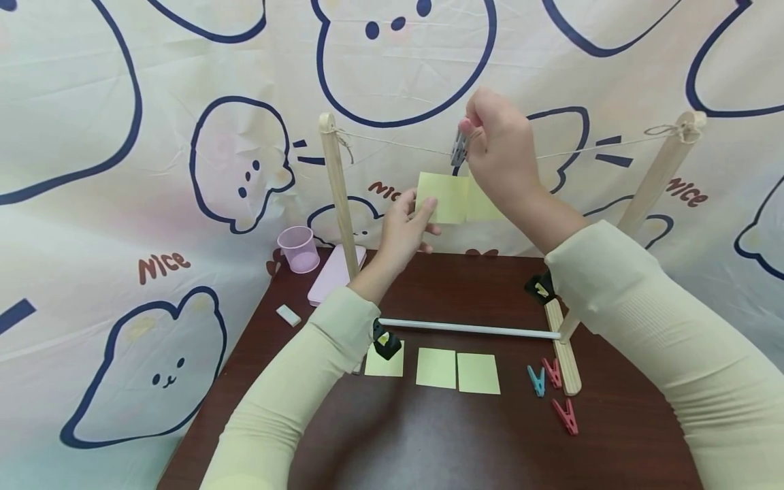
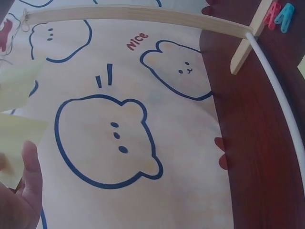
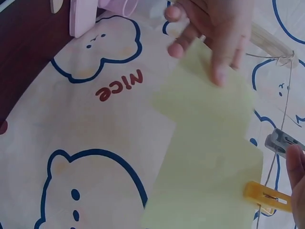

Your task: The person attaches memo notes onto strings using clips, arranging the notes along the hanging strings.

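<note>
My left hand (image 1: 401, 231) pinches a pale yellow paper square (image 1: 442, 197) between thumb and fingers, just below a string (image 1: 392, 142). Up at the string, my right hand (image 1: 505, 146) grips a grey clothespin (image 1: 459, 148); whether its jaws clasp the string I cannot tell. A second yellow paper square (image 1: 482, 203) hangs beside the first, partly behind the right hand in the head view. In the right wrist view a yellow clothespin (image 3: 267, 194) clips that second square to the string, and the two squares overlap.
Two wooden posts (image 1: 339, 194) carry the string, with a white rod (image 1: 471, 329) low between them. More paper squares (image 1: 436, 367) lie on the dark table, near a blue clothespin (image 1: 536, 381) and red clothespins (image 1: 565, 416). Left stand a pink cup (image 1: 299, 250), pink case (image 1: 331, 275) and white block (image 1: 288, 315).
</note>
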`<action>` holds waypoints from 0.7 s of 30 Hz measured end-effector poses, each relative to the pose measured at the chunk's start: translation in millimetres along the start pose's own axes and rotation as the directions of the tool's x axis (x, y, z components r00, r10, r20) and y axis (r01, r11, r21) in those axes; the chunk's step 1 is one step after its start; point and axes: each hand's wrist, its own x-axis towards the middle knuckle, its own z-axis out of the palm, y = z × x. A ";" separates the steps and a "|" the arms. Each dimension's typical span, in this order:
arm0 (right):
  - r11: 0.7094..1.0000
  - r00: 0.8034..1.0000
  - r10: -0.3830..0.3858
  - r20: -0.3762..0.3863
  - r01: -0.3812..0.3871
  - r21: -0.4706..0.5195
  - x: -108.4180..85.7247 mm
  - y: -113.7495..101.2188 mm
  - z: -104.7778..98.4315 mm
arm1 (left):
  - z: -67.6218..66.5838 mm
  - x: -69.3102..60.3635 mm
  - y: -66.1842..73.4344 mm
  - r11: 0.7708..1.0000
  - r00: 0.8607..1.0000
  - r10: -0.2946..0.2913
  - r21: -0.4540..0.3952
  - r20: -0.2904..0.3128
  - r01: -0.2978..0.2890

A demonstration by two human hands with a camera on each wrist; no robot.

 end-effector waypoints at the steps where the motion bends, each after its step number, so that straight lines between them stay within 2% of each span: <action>1: 1.000 1.000 0.004 0.005 -0.004 -0.007 -0.3 0.2 0.1 | 1.0 1.2 1.8 1.000 1.000 0.009 -0.010 0.007 -0.009; 8: 0.999 0.999 0.019 0.033 -0.018 -0.028 -2.6 1.0 0.5 | 5.2 5.1 11.9 0.997 0.999 0.046 -0.056 0.016 -0.045; 14: 0.999 0.997 0.031 0.066 -0.028 -0.040 -4.8 2.5 -0.1 | 6.5 4.3 16.3 0.997 0.998 0.049 -0.055 0.037 -0.047; 18: 0.999 0.992 0.046 0.121 -0.042 -0.033 -5.8 4.3 -2.3 | 7.0 4.0 15.6 0.998 0.998 0.044 -0.049 0.054 -0.041; 21: 0.994 0.974 0.110 0.197 -0.110 -0.014 -6.4 3.6 -7.1 | 7.0 3.6 14.4 0.998 0.998 0.039 -0.050 0.054 -0.036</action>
